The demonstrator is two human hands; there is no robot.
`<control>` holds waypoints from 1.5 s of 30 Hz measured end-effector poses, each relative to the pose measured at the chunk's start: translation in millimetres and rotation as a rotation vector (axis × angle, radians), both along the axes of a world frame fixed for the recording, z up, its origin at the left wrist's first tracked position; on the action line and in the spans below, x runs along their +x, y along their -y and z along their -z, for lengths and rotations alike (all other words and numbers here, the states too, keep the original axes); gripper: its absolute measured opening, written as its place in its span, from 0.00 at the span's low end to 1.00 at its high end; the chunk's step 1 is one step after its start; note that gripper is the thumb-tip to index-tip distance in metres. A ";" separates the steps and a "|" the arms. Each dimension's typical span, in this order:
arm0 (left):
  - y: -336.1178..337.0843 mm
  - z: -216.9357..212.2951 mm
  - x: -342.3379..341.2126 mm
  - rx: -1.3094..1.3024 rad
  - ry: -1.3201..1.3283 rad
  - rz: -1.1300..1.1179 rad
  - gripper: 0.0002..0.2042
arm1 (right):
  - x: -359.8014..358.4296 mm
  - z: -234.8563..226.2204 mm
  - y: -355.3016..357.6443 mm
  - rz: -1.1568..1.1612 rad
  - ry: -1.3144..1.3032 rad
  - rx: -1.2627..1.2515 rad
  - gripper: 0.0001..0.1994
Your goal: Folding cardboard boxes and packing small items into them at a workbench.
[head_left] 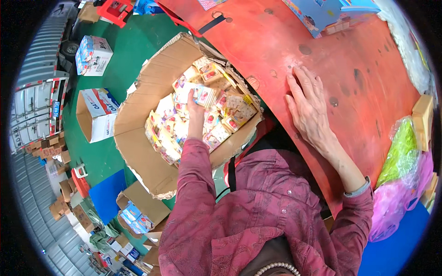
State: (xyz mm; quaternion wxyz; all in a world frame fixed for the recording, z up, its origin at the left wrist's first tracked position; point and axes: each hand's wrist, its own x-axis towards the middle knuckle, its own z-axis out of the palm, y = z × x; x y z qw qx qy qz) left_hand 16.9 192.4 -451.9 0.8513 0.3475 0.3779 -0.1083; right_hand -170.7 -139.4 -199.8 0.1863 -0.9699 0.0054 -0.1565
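Nearest is the maroon shirt (pixel 258 198). In the carton (pixel 142 92), nearer its right edge, the left hand (pixel 196 112) pinches a packet stack (pixel 206 96): gathering, I'd judge; lifting calls for a steady grip. The right hand (pixel 309 108) lies loosely spread on the red tabletop (pixel 271 46), by its left edge.

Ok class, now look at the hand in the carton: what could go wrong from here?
1. The left hand appears to grip a stack on its own, so packs might slip out or splay if the hold is loose.
2. The loose packs lie at mixed angles, so disturbing the pile could make some slide.
3. The carton has a ragged rim, and the left sleeve reaches over its side, so it might snag.
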 end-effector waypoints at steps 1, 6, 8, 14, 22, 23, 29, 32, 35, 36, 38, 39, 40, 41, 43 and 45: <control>-22.4 -4.8 -4.6 -0.014 0.029 0.067 0.19 | 1.9 -0.7 -3.0 -0.013 0.015 0.006 0.24; -41.6 -77.2 -34.3 0.112 0.161 0.233 0.19 | -0.3 3.2 3.6 -0.005 0.039 -0.024 0.22; -59.7 -110.3 -40.5 0.066 0.217 0.190 0.19 | 0.2 0.6 1.0 -0.026 0.067 -0.025 0.21; 21.7 -239.7 -65.8 -0.017 0.414 0.361 0.21 | -7.6 -12.0 12.5 -0.027 0.032 0.044 0.23; 206.0 -358.0 -84.0 0.527 1.098 1.179 0.26 | -33.5 -87.2 59.4 0.192 0.323 1.021 0.28; 229.3 -365.2 -90.1 0.641 1.343 1.243 0.25 | -38.5 -92.0 70.3 0.167 0.388 1.002 0.28; 309.4 -334.8 -114.1 1.160 2.009 1.489 0.32 | -69.7 -38.9 109.6 0.215 0.270 1.059 0.34; 319.4 -330.8 -121.2 1.247 2.119 1.488 0.32 | -77.3 -20.4 106.4 0.207 0.221 0.976 0.36; 324.0 -332.0 -125.7 1.204 2.058 1.563 0.30 | -70.1 -15.1 93.5 0.247 0.403 0.874 0.40; 325.5 -330.6 -124.7 1.201 2.059 1.570 0.30 | -66.6 -7.7 91.4 0.218 0.437 0.945 0.40; 322.8 -328.3 -119.5 1.254 1.990 1.598 0.27 | -66.4 -2.5 91.1 0.184 0.472 1.017 0.42; 319.8 -326.9 -116.8 1.259 1.989 1.593 0.27 | -69.7 -2.8 93.1 0.110 0.390 0.963 0.45; 317.3 -324.7 -113.8 1.259 2.032 1.558 0.26 | -71.6 -3.1 94.4 0.038 0.309 0.907 0.52; 318.8 -323.2 -111.4 1.251 2.074 1.532 0.26 | -71.7 -2.0 96.9 0.040 0.306 0.909 0.52; 320.5 -325.0 -107.4 1.253 2.019 1.611 0.26 | -70.3 -1.0 101.1 0.061 0.255 0.861 0.54; 322.4 -331.8 -104.8 1.254 1.963 1.687 0.26 | -66.8 -7.8 106.3 0.077 0.234 0.805 0.51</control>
